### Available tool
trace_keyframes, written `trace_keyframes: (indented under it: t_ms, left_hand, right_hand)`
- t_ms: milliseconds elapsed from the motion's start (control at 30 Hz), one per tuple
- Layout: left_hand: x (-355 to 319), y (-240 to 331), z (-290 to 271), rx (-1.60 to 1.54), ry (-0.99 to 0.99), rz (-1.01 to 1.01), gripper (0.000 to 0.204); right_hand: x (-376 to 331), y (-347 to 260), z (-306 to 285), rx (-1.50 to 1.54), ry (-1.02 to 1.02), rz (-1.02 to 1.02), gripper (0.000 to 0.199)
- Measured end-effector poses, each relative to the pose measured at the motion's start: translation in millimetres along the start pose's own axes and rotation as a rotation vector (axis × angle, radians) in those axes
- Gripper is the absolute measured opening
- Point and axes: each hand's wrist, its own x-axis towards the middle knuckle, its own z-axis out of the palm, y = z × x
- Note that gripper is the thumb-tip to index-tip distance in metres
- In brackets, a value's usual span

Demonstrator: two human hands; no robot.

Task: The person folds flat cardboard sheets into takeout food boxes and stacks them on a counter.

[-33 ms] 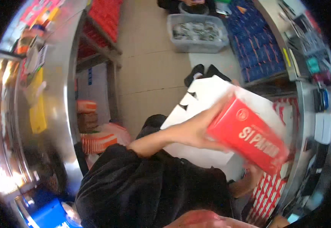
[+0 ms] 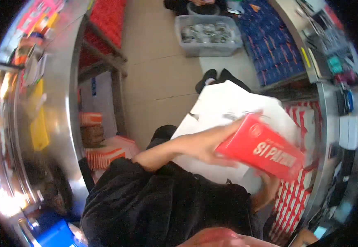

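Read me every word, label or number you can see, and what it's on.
I don't copy printed wording, only its places.
Red box: large pale lettering, round emblem; smaller print blurred.
Blue panel, lower left: white marks, cut off, unreadable.
Elsewhere: too small or blurred to read.

A red rectangular carton (image 2: 263,150) with pale lettering and a small round emblem is held at a slant, its printed broad face toward the camera, its length sloping down to the right. The left hand (image 2: 212,146) grips its left end; the right hand (image 2: 268,184) seems to meet its lower edge, though blur hides the contact. Behind it shows white cardboard (image 2: 222,103)
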Motion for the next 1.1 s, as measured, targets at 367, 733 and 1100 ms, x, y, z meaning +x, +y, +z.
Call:
trace_keyframes:
  t_ms: [367, 733, 1100]
  left_hand:
    - [-6.1, -22.9, 7.0, 1.106, -0.551, -0.096, 0.051]
    - [-9.1, -19.8, -5.6, 0.735, -0.631, -0.083, 0.026]
    - [3.5, 5.6, -3.1, 0.363, -0.395, -0.398, 0.017]
  right_hand:
    - [-5.0, -49.9, 52.6, -0.248, -0.328, 0.024, 0.074]
    - [-24.7, -33.6, 2.7, -0.221, -0.369, -0.124, 0.035]
    - [-12.8, -44.1, -2.7, -0.101, -0.224, -0.027, 0.046]
